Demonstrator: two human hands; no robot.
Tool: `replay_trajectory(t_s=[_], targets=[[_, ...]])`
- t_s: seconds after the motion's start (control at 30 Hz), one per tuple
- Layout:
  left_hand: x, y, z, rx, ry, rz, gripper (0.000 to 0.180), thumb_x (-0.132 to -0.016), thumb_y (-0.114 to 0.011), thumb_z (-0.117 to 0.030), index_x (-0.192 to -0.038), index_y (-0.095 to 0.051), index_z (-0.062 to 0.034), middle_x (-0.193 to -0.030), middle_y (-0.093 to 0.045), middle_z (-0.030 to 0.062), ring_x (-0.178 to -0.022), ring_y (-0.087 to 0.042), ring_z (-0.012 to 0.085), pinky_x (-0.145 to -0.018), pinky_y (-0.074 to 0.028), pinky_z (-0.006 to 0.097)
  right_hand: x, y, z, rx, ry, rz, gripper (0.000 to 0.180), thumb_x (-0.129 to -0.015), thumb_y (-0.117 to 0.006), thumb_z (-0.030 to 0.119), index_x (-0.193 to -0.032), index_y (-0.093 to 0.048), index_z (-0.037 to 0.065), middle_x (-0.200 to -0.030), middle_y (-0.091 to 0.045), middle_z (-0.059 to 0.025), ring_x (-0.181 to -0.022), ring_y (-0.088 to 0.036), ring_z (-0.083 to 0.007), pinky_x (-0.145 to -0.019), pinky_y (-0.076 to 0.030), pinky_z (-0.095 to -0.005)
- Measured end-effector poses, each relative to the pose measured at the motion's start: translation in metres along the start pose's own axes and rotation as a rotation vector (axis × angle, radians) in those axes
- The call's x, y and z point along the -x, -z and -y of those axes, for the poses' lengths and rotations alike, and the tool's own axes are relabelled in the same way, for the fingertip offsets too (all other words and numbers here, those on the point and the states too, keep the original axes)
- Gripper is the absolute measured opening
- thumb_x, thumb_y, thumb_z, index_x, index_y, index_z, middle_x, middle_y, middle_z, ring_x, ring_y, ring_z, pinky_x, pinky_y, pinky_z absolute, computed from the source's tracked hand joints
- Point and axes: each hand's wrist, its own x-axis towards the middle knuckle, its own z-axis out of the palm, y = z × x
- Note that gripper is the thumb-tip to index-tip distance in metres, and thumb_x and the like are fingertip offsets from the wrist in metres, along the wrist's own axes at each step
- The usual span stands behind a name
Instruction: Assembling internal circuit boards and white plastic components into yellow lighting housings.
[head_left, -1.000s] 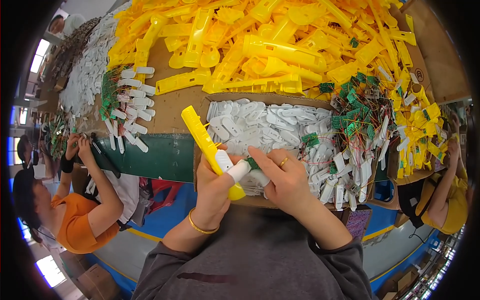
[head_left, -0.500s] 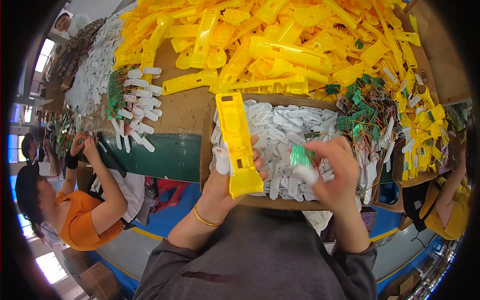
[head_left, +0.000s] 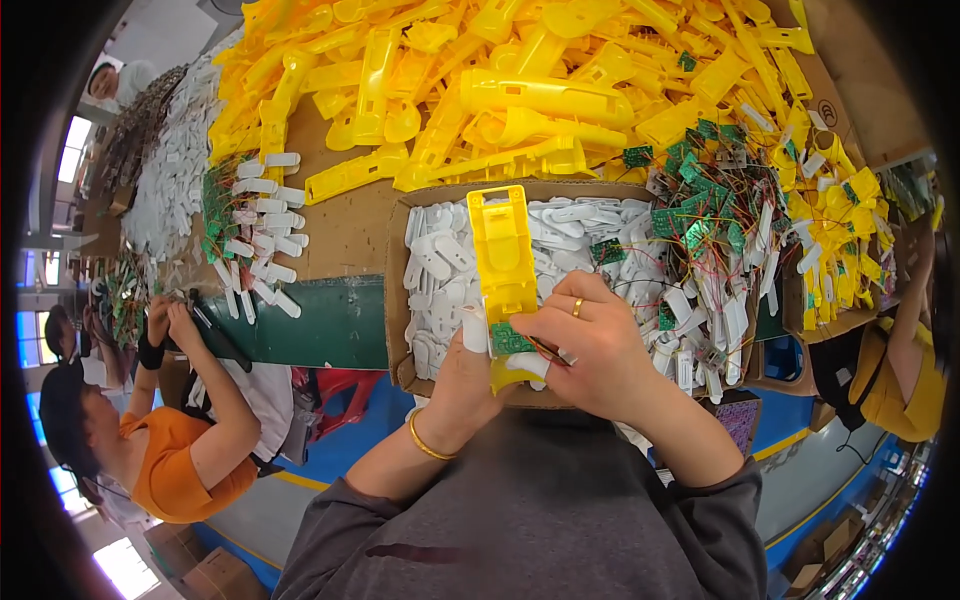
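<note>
A long yellow plastic housing (head_left: 503, 250) stands in my left hand (head_left: 462, 385), its open inner side facing me. The thumb of that hand wears a white cover and lies along the housing's edge. Against the lower part of the housing sits a small green circuit board (head_left: 508, 339), gripped by the fingertips of my right hand (head_left: 605, 355). A white cover is also on the right thumb. Something thin and dark shows between the right fingers; I cannot make out what it is. The right fingers partly hide the board and the housing's lower end.
Under my hands a cardboard box (head_left: 398, 300) holds many white plastic pieces (head_left: 435, 245). Green boards with wires (head_left: 700, 205) heap at its right. A large pile of yellow housings (head_left: 545, 100) fills the back. Co-workers sit at left (head_left: 185, 450) and right (head_left: 905, 385).
My right hand has moved left and brought the circuit board from over the box to the housing's lower part. The housing has shifted slightly right, and the whole view has shifted a little.
</note>
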Motion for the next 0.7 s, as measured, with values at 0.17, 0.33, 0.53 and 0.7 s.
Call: replay_trajectory(t_s=[0.17, 0.33, 0.53, 0.7], targets=[[-0.006, 0.001, 0.007, -0.479, -0.228, -0.078, 0.045, -0.096, -0.038, -0.042, -0.118, -0.047, -0.0053, -0.107, -0.058, 0.0062, -0.094, -0.059, 0.0164, -0.077, -0.05, 0.03, 0.003, -0.002, 0.003, 0.061, 0.008, -0.068, 0.034, -0.052, -0.063, -0.005, -0.085, -0.063, 0.005, -0.063, -0.053, -0.003, -0.066, -0.052, -0.0225, -0.06, -0.043, -0.0322], [-0.007, -0.008, -0.002, -0.193, -0.033, -0.111, 0.037, -0.096, -0.038, -0.027, -0.12, -0.045, -0.0003, -0.106, -0.057, 0.0079, -0.093, -0.058, 0.0175, -0.077, -0.048, 0.03, 0.01, 0.001, -0.007, -0.026, -0.043, 0.03, 0.034, -0.053, -0.065, -0.005, -0.085, -0.064, 0.006, -0.06, -0.052, -0.0015, -0.064, -0.051, -0.0213, -0.059, -0.042, -0.0309], [-0.006, -0.017, -0.009, -0.828, -0.348, 0.006, 0.036, -0.093, -0.033, -0.012, -0.127, -0.037, 0.0016, -0.113, -0.051, 0.0101, -0.1, -0.053, 0.0164, -0.085, -0.044, 0.029, 0.035, -0.018, -0.013, 0.185, -0.03, -0.154, 0.037, -0.055, -0.072, 0.001, -0.091, -0.066, 0.007, -0.062, -0.053, 0.0002, -0.063, -0.049, -0.0203, -0.064, -0.039, -0.0301], [0.001, -0.017, -0.018, -0.617, -0.222, 0.108, 0.048, -0.087, -0.027, 0.0, -0.135, -0.022, 0.0037, -0.112, -0.05, 0.0137, -0.102, -0.051, 0.0186, -0.09, -0.04, 0.029, 0.017, 0.016, 0.001, -0.184, -0.211, -0.314, 0.046, -0.063, -0.075, 0.007, -0.107, -0.063, 0.003, -0.072, -0.057, -0.0015, -0.078, -0.054, -0.0175, -0.08, -0.042, -0.0312]])
